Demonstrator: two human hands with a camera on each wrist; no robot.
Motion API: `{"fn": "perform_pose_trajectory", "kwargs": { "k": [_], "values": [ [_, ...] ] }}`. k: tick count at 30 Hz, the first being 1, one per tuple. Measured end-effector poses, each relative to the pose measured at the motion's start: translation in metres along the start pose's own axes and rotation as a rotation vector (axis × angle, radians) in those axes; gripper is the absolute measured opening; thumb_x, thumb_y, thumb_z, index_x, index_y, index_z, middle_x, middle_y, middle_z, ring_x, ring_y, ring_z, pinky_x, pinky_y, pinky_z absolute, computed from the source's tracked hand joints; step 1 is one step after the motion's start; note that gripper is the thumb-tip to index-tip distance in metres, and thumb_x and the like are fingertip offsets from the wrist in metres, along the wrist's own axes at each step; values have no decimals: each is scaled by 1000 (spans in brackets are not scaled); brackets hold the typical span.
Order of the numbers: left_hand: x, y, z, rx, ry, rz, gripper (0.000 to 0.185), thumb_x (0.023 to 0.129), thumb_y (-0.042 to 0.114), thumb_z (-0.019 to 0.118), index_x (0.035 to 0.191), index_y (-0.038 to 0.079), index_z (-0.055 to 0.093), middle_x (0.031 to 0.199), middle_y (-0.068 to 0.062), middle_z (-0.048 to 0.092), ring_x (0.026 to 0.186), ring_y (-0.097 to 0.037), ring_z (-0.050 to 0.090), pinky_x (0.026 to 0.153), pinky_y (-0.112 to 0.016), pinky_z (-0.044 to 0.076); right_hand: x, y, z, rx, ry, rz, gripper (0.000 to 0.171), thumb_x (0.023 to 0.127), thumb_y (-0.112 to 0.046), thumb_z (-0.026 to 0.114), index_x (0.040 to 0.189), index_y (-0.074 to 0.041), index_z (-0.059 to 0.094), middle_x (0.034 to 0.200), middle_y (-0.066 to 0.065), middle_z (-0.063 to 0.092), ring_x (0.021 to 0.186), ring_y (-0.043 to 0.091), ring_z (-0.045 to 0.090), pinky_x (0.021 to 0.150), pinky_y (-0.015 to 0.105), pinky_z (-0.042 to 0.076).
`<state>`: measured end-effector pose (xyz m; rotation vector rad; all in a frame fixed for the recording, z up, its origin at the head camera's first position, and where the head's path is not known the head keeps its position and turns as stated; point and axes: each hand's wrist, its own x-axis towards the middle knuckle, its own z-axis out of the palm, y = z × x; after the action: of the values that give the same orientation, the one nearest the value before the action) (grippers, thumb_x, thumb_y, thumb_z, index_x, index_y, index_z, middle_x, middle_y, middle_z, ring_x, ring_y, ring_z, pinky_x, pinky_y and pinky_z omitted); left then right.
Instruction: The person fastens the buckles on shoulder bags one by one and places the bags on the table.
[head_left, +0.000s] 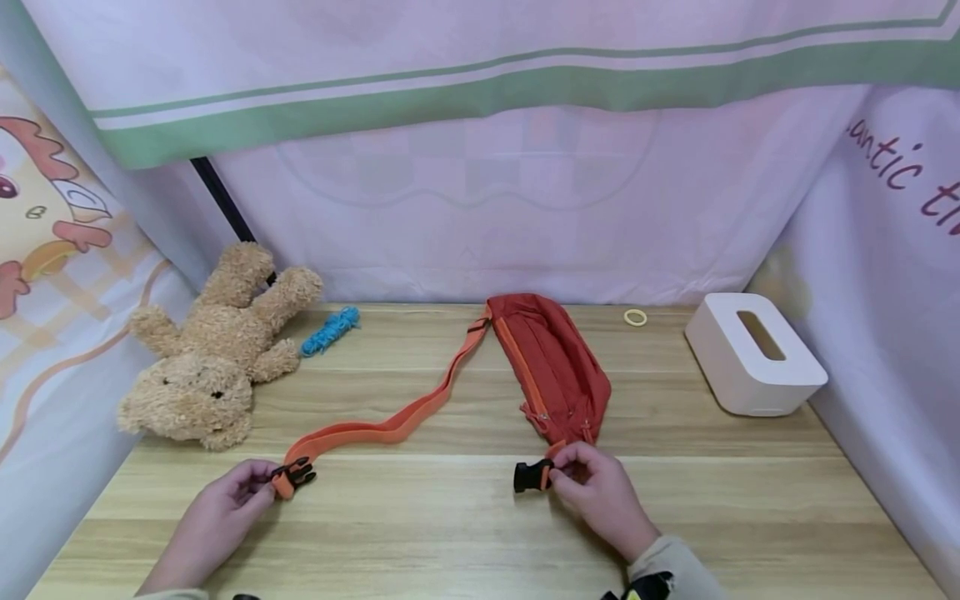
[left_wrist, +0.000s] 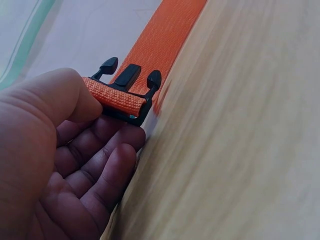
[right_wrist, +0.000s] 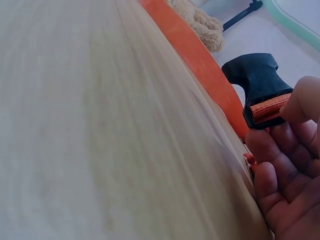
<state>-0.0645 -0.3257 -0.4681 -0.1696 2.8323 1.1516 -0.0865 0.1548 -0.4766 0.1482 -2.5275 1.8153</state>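
A red waist bag (head_left: 551,367) lies on the table, its long orange strap (head_left: 390,427) curving to the left. At the strap's end, my left hand (head_left: 221,512) pinches the black pronged buckle half (left_wrist: 127,80) between thumb and fingers; its prongs point right in the head view. My right hand (head_left: 603,496) pinches the black socket buckle half (right_wrist: 257,75) by its orange webbing, close to the bag's near end. The socket's mouth faces left, toward the prongs. A wide gap separates the two halves.
A teddy bear (head_left: 225,342) lies on the table at the left, beside a bundle of blue cord (head_left: 330,331). Toward the back right are a small yellow ring (head_left: 635,317) and a white tissue box (head_left: 753,358). Fabric curtains (head_left: 465,217) enclose the table's back and sides.
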Motion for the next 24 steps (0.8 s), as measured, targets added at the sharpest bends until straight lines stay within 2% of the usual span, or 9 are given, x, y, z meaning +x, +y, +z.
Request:
{"fn": "perform_pose_trajectory", "kwargs": {
  "k": [8, 17, 24],
  "values": [
    [0, -1, 1, 0, 2, 1, 26, 100, 21, 63, 121, 6, 65, 108, -8, 69, 86, -8, 60, 71, -24, 51, 1, 1, 5, -11, -14, 33, 19, 83, 5, 75, 82, -12, 65, 97, 3, 71, 79, 13, 63, 68, 24, 53],
    [-1, 1, 0, 3, -1, -10, 27, 100, 21, 63, 121, 5, 64, 109, -8, 69, 87, -9, 60, 71, -24, 51, 2, -1, 11, 4, -14, 32, 20, 82, 6, 75, 82, -12, 65, 93, 2, 70, 78, 14, 62, 68, 25, 54],
    [-2, 2, 1, -5, 17, 22, 23, 100, 18, 62, 119, 5, 65, 108, -8, 69, 86, -7, 60, 72, -23, 52, 0, -2, 14, 21, -37, 33, 18, 83, 3, 75, 83, -10, 64, 97, 4, 70, 81, 14, 62, 70, 25, 54]
  ]
}}
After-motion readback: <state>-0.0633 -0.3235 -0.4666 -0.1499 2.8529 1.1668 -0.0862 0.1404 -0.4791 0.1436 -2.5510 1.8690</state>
